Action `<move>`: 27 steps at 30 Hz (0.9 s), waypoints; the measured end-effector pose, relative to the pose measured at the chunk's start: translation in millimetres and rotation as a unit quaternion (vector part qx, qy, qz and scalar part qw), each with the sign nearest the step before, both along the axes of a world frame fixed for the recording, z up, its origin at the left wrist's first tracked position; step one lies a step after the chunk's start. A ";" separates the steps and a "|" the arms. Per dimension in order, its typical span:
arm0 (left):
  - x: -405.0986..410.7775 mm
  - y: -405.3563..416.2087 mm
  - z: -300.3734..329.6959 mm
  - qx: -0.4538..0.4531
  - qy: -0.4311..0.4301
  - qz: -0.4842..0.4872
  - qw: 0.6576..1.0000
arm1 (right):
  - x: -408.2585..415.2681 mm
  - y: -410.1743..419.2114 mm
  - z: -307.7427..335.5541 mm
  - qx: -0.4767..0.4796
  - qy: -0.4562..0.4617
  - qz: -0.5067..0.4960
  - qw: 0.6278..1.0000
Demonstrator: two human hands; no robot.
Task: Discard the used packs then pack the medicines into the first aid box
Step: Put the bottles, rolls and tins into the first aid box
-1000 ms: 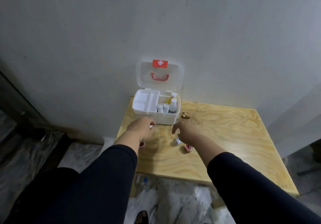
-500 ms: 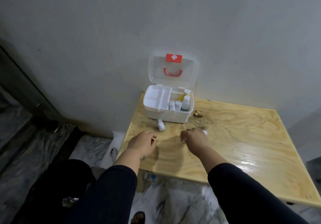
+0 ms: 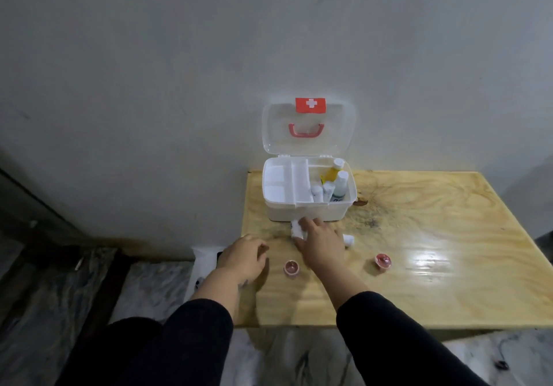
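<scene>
The white first aid box (image 3: pixel 305 212) stands open at the table's back left, lid leaning on the wall, with several small bottles (image 3: pixel 330 186) upright in its right compartment. My right hand (image 3: pixel 320 243) lies in front of the box with its fingers closing around a small white bottle (image 3: pixel 296 228) lying on the table. A second white bottle (image 3: pixel 348 239) peeks out on the right of that hand. My left hand (image 3: pixel 244 258) hovers loosely curled at the table's left edge and holds nothing I can see. Two small red caps lie on the table, one (image 3: pixel 291 266) between my hands, one (image 3: pixel 383 260) further right.
The light wooden table (image 3: pixel 434 266) stands against a grey wall. A small brown object (image 3: pixel 360 203) lies just right of the box. A white plastic bag (image 3: pixel 203 266) sits on the marble floor left of the table.
My right hand has reached forward onto the white bottle lying in front of the box. The left hand has drawn back toward the table's left edge, uncovering a red cap.
</scene>
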State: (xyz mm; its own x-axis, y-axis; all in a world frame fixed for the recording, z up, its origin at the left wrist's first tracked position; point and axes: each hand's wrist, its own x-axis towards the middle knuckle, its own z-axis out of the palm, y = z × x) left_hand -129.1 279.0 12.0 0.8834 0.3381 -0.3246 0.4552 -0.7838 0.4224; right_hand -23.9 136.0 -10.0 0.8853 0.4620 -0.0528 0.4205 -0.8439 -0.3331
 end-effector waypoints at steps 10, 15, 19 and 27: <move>12.1 18.4 -1.6 -0.010 0.007 -0.049 0.999 | -6.1 -4.2 -2.4 0.110 0.025 -0.074 0.991; 24.5 6.1 10.5 0.019 -0.013 -0.057 0.998 | -5.1 -19.2 18.4 0.122 0.050 -0.087 0.987; 35.6 0.6 28.3 0.038 -0.035 -0.009 0.999 | -7.6 -33.1 46.1 0.129 0.047 -0.082 0.987; 47.1 9.7 55.4 -0.003 -0.097 0.066 0.993 | 5.8 -2.5 104.1 0.134 0.002 -0.050 0.990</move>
State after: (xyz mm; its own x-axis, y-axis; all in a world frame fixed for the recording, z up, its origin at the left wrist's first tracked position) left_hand -82.0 288.8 67.4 0.8777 0.4532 -0.1559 0.4635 -0.7198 0.5168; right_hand -18.1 133.5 94.1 0.9276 0.3692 0.0564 0.3370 -0.7622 -0.5527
